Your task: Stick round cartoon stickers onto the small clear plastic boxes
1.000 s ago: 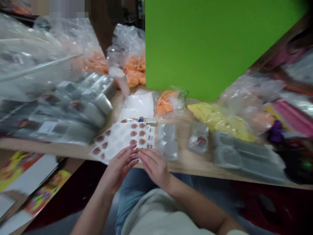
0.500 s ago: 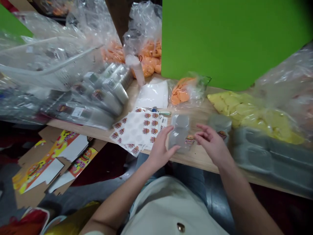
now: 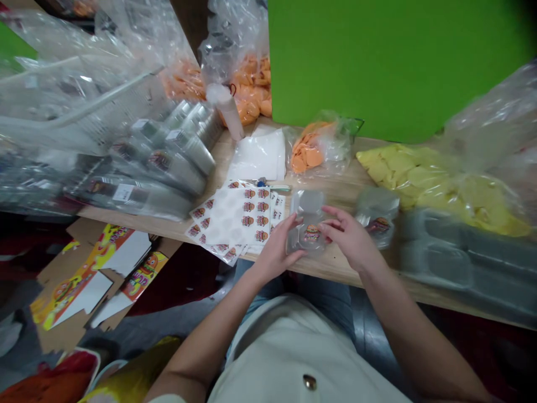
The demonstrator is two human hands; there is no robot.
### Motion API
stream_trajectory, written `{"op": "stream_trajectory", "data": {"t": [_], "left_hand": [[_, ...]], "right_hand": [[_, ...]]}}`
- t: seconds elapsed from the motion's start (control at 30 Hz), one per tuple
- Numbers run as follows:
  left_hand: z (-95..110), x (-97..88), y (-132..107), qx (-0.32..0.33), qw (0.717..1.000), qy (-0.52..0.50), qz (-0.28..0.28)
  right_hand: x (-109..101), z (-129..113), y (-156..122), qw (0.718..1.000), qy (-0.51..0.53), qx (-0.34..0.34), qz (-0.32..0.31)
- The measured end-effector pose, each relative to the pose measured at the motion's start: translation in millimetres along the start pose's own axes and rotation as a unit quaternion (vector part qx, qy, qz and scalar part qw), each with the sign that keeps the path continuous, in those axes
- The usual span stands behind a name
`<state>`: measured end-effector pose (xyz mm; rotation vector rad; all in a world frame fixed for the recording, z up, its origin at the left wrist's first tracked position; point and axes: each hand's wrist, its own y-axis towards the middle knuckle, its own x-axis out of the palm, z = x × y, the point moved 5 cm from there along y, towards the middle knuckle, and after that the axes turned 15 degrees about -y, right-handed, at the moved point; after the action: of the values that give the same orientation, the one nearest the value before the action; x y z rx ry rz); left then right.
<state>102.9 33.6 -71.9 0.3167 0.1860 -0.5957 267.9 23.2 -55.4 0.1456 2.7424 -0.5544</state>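
Observation:
A clear two-part plastic container (image 3: 309,200) lies on the table in front of me. My left hand (image 3: 277,246) grips its left and near sides, with fingers along one edge and the thumb along the near edge. In a pinch, my right hand (image 3: 346,232) has the right edge of a burger sticker (image 3: 311,232) that lies over the container's near half. Whether the sticker is fully pressed down I cannot tell. Left of the container, sticker sheets (image 3: 232,215) are fanned out, with bare white patches and several burger stickers on the top one.
Another stickered container (image 3: 380,218) and stacked clear containers (image 3: 436,254) stand at the right. Yellow pieces in a bag (image 3: 419,173) and an orange bag (image 3: 310,148) lie behind. Packed containers (image 3: 180,151) fill the left. Printed cardboard (image 3: 92,280) lies below the table's left edge.
My right hand has moved left with the burger sticker, from the container's right edge to over its near half. The left hand keeps its grip. The view has shifted slightly.

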Motion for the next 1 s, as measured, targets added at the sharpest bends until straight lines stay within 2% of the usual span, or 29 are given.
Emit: {"op": "stream_trajectory", "data": {"t": [0.33,0.43,0.53,0.6,0.67,0.7,0.73,0.77,0.83,0.87,0.9,0.97,1.0], "left_hand": [[2.3,1.1,-2.4,0.026,0.999,0.017,0.016],[5.8,2.1,-2.3,0.06,0.997,0.043,-0.006],[6.8,3.1,-0.5,0.057,0.994,0.086,-0.045],[7.0,2.2,1.1,0.049,0.992,0.1,-0.053],[7.6,1.5,2.0,0.045,0.993,0.093,-0.055],[8.3,1.7,1.8,0.047,0.994,0.083,-0.058],[9.2,2.0,1.0,0.05,0.994,0.069,-0.063],[10.6,1.6,-0.3,0.054,0.995,0.051,-0.063],[13.9,-5.1,-4.4,0.051,0.998,0.014,-0.018],[15.5,-12.7,-7.1,0.037,0.999,-0.001,0.04],[16.8,-22.8,-10.7,0.013,0.993,-0.016,0.118],[18.1,-40.0,-19.2,-0.067,0.961,-0.076,0.258],[18.4,-41.9,-20.7,-0.117,0.944,-0.131,0.278]], "right_hand": [[3.7,-1.9,-3.4,0.996,-0.057,-0.03,0.061],[6.6,-2.2,-5.5,0.992,-0.081,-0.061,0.072],[6.6,-2.3,-8.7,0.981,-0.144,-0.093,0.088],[-1.7,-6.1,-13.6,0.952,-0.232,-0.127,0.152],[-13.8,-12.6,-21.8,0.894,-0.327,-0.167,0.256],[-16.5,-15.5,-25.4,0.868,-0.361,-0.193,0.282],[-15.2,-17.1,-27.0,0.852,-0.386,-0.224,0.272],[-10.3,-17.4,-27.2,0.848,-0.402,-0.258,0.23],[3.2,-15.5,-27.2,0.85,-0.408,-0.308,0.124],[7.5,-14.7,-28.0,0.856,-0.398,-0.316,0.097],[8.9,-14.8,-29.4,0.865,-0.379,-0.314,0.095],[7.1,-17.7,-35.6,0.886,-0.328,-0.308,0.116],[6.2,-20.0,-40.4,0.892,-0.306,-0.312,0.114]]}}
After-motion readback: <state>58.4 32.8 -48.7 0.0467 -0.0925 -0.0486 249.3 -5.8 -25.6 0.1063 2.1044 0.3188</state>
